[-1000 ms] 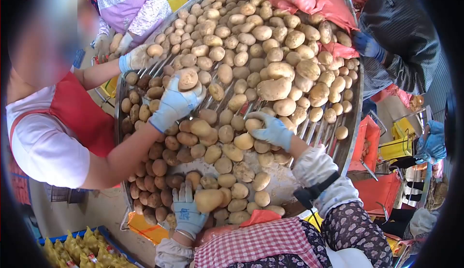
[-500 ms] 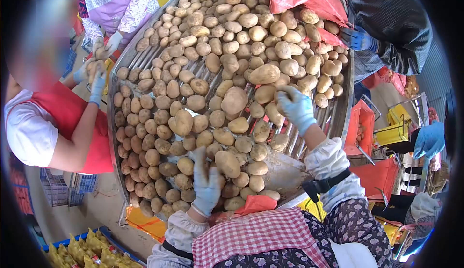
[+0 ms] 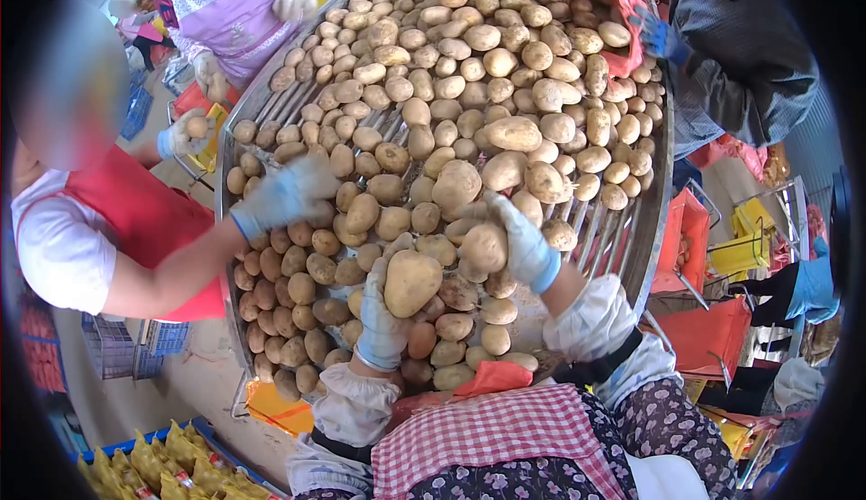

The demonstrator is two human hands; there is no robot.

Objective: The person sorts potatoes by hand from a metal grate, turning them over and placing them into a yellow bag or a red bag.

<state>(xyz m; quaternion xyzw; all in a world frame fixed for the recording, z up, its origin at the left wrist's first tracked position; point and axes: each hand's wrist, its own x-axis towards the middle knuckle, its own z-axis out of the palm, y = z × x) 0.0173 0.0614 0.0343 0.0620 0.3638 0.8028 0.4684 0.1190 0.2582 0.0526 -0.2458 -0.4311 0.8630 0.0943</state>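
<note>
Potatoes [image 3: 514, 134] of many sizes cover a metal-edged sorting table with slats [image 3: 603, 238]. My left hand [image 3: 382, 320], in a pale blue glove, is closed around a large yellowish potato [image 3: 412, 284] near the table's front. To its right my right hand [image 3: 525, 246], gloved alike, is closed on a brownish potato [image 3: 484, 247], its fingers pointing up and left. A scrap of red mesh [image 3: 493, 378] lies by the table's near edge, below both hands.
At left, a co-worker's gloved hand [image 3: 287, 195] reaches over the potatoes. Another person stands behind. At upper right, a person's blue glove [image 3: 660, 35] touches a red sack [image 3: 622, 4]. Red crates [image 3: 711, 334] stand right; bagged goods [image 3: 171, 464] sit lower left.
My right hand has moved left and down, onto a potato. My left hand now holds a large potato. The co-worker's arm has swung over the table, and the red sack has been lifted.
</note>
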